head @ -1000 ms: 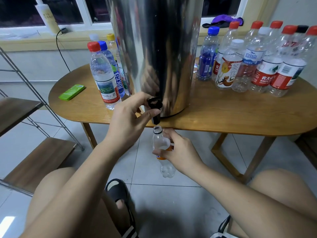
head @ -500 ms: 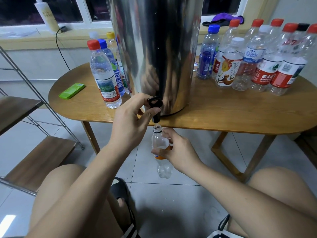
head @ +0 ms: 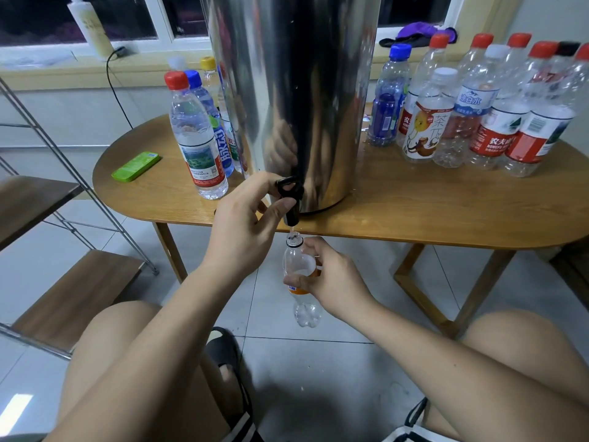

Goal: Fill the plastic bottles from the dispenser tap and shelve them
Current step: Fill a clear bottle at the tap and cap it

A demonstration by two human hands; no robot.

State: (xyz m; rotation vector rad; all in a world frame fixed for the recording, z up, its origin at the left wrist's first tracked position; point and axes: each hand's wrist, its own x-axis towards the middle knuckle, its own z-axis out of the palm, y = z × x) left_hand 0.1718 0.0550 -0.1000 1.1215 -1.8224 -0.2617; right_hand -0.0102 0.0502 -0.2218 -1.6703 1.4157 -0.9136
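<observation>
here left hand [head: 242, 231] pinches glossy black tap [head: 291, 202]; right hand [head: 331, 282] grips clear plastic bottle [head: 294, 256].

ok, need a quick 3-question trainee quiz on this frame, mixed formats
1. True or false: the right hand holds an uncapped bottle under the tap.
2. The left hand grips: A the tap, B a red cap, C the table edge.
3. Fill in: the held bottle's label is ___.
Key: 1 true; 2 A; 3 orange.
</observation>
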